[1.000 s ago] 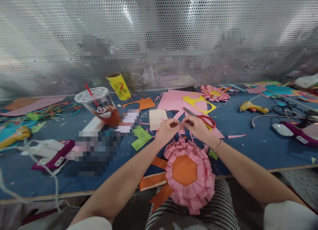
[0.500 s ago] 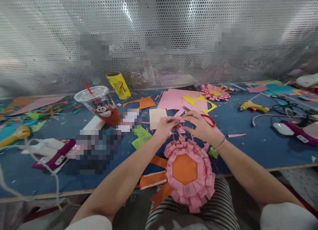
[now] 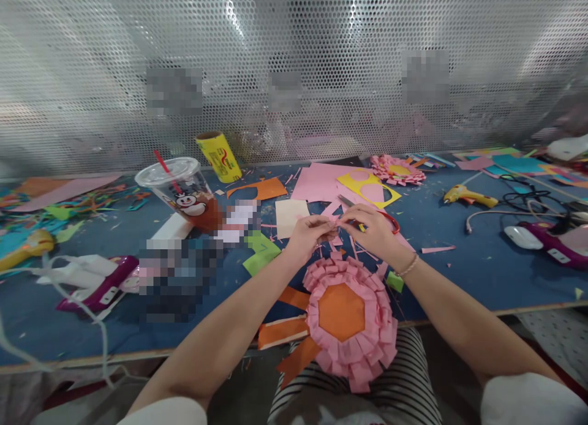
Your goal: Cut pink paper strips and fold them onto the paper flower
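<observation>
My left hand (image 3: 313, 234) and my right hand (image 3: 365, 226) meet above the blue table, both closed in a pinch on a small pink paper strip (image 3: 336, 220). Most of the strip is hidden by my fingers. Below them a pink paper rosette (image 3: 377, 315) with an orange centre and orange paper tails leans against the table edge, partly over my lap. Scissors with red handles (image 3: 394, 223) lie behind my right hand, partly covered by it. Pink paper scraps are scattered under my fingers.
A plastic drink cup (image 3: 195, 201) and a yellow tube (image 3: 219, 158) stand left of centre. Behind my hands lie a pink sheet (image 3: 316, 181) and a second rosette (image 3: 395, 169). A yellow glue gun (image 3: 471, 196), power strips and cables are at the right; similar items sit left.
My right fingers have closed in from a spread pose and now meet my left fingertips at the pink strip. The rosette stays where it was.
</observation>
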Motion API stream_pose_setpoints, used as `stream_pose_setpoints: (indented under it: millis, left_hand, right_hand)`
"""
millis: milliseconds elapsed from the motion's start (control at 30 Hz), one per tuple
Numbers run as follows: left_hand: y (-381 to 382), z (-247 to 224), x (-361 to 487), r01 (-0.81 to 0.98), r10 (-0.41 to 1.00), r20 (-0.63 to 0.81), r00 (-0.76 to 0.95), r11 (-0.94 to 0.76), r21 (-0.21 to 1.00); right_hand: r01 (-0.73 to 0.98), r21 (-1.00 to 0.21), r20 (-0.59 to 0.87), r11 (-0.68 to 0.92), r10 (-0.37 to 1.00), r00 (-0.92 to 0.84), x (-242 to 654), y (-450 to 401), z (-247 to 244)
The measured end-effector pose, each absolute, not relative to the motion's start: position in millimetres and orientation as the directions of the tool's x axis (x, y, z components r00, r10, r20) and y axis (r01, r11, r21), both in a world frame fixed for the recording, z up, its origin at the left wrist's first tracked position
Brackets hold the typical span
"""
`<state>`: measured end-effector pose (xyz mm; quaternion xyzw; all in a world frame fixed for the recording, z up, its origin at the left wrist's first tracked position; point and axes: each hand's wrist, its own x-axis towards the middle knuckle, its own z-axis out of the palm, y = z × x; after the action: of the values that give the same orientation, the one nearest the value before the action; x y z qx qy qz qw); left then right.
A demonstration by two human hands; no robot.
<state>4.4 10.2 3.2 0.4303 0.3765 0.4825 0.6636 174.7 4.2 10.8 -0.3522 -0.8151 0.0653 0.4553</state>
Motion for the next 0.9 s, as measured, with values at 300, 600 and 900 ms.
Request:
stream_pose_setpoints:
  millis: [300, 600, 900]
  left_hand:
    - [9.4, 4.6, 4.8, -0.272, 0.968, -0.061, 0.245, 0.129, 0.954]
    - [9.1, 5.6, 6.3, -0.267, 0.970, -0.098, 0.222, 0.157, 0.951]
    - [6.8, 5.0, 6.4, -0.245, 0.962, -0.086, 0.259, 0.151, 0.958]
  right_hand:
    - [0.511, -0.497, 0.636, 0.702, 0.695, -0.335, 175.8, 3.7, 13.1]
    - [0.543, -0.490, 0.618, 0.683, 0.711, -0.336, 174.6, 3.9, 8.8]
    - [0.560, -0.593, 0.529, 0.579, 0.804, -0.271, 172.5, 5.3, 7.0]
